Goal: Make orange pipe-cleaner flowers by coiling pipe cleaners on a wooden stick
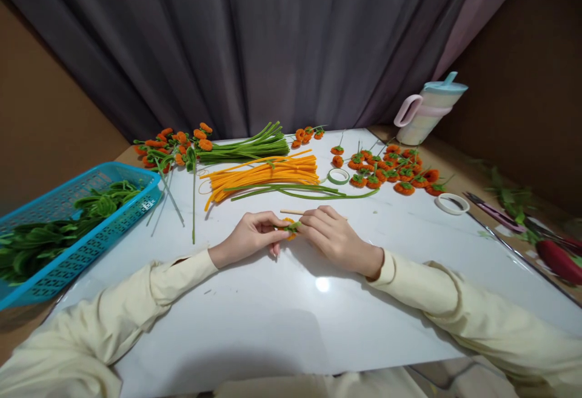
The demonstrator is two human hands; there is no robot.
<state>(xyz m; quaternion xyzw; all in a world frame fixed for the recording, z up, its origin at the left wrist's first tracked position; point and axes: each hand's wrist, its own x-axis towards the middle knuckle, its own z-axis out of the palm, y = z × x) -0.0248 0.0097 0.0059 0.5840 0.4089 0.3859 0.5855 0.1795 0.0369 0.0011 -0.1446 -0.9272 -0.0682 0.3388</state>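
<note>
Both hands, left (254,235) and right (339,237), are holding between their fingers one small orange-and-green flower (291,228), which is above the white counter (254,325), at six o'clock from the orange stems (273,174).

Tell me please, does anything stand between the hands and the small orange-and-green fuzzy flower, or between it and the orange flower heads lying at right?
Nothing visible: the left hand and right hand touch the small flower. Towards the flower heads, the right hand, a thin tan stick and long green stems lie across.
</note>
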